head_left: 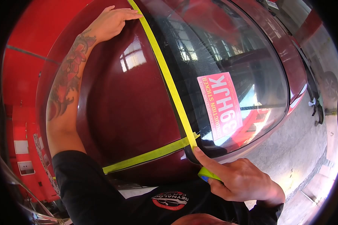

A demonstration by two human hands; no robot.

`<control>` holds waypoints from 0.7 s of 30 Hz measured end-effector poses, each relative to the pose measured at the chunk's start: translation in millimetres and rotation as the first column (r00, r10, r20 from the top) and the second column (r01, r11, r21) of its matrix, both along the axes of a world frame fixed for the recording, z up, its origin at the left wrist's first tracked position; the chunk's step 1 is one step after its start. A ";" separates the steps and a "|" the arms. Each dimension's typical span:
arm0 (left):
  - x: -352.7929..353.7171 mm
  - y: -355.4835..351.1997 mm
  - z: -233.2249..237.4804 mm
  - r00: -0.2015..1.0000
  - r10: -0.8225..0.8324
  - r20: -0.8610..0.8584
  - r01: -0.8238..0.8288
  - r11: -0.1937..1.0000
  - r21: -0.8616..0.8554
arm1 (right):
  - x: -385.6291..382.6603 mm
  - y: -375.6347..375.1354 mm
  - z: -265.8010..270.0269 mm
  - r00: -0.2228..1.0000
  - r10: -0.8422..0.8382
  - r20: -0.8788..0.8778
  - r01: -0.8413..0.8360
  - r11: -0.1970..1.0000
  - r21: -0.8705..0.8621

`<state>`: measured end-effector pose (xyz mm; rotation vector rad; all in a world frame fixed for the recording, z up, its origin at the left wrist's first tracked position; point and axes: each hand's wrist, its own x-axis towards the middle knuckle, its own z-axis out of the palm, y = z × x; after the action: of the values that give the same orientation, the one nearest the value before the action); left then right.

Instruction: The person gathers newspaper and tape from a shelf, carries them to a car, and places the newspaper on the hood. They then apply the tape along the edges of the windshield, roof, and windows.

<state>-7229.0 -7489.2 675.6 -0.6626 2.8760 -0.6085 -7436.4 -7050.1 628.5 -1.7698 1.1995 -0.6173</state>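
A long strip of yellow-green tape (164,69) runs along the edge between the dark red car panel (120,101) and the car's window glass (199,56). A second tape strip (146,154) crosses the panel and meets the first near the glass corner. My left hand (114,22) lies at the far end of the long strip, fingers stretched out and touching it. My right hand (242,180) is closed around a yellow-green tape roll (208,174), its index finger pressing the near end of the long strip.
A pink and white sticker (221,105) is on the glass. Red walls with white wall boxes (25,167) stand at the left. Concrete floor (281,157) shows at the right, beyond the car's edge.
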 end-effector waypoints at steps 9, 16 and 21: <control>5.4 19.9 2.1 0.999 -0.037 -0.021 0.037 0.999 0.036 | 4.1 -1.1 -1.2 0.998 0.016 -0.055 -0.016 1.000 0.012; 4.7 36.6 2.7 0.996 -0.061 -0.060 0.070 0.982 0.173 | 7.0 0.5 -6.8 0.998 0.006 -0.058 -0.007 1.000 -0.024; 1.8 44.6 6.0 0.995 -0.017 -0.103 0.058 0.907 0.417 | 7.2 1.1 -3.6 0.997 0.021 -0.074 -0.020 1.000 0.012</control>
<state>-7227.2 -7444.7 681.6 -0.5803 2.9655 0.0524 -7429.2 -7049.1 624.9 -1.8063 1.2312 -0.5363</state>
